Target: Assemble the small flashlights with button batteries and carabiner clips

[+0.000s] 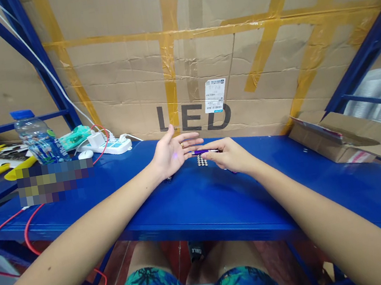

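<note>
In the head view, the right hand pinches a purple pen-shaped light between thumb and fingers, above the table, nearer its far edge than its near one. Its tip points at the left hand, which is wide and holds nothing; the palm probably faces the tip to catch the beam, as a violet spot shows there. Small silvery cylinders sit in rows just below the light, perhaps grouped to keep them together. The power strip lies along the far edge toward the left corner, likely out of the hands' way.
</note>
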Demonstrator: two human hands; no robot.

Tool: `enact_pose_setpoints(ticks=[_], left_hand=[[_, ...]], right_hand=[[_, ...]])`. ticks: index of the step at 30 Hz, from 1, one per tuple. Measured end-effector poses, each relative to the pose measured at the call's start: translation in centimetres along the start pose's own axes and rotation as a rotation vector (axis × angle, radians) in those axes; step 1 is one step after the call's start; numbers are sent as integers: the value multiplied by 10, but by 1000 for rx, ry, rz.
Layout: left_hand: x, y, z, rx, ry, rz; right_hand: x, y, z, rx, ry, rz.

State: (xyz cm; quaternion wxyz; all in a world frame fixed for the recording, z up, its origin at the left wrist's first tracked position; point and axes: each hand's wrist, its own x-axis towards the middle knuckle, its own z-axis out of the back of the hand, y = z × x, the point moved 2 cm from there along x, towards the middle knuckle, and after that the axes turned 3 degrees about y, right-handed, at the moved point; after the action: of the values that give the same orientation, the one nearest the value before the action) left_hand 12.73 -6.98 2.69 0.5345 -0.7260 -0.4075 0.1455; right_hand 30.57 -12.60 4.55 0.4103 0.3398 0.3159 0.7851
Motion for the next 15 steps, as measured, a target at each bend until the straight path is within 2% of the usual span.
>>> enact_pose_setpoints(ticks=[15], left_hand=[[0, 1, 1, 24, 10, -28]], right_hand=[[0, 1, 2, -12, -3, -17]])
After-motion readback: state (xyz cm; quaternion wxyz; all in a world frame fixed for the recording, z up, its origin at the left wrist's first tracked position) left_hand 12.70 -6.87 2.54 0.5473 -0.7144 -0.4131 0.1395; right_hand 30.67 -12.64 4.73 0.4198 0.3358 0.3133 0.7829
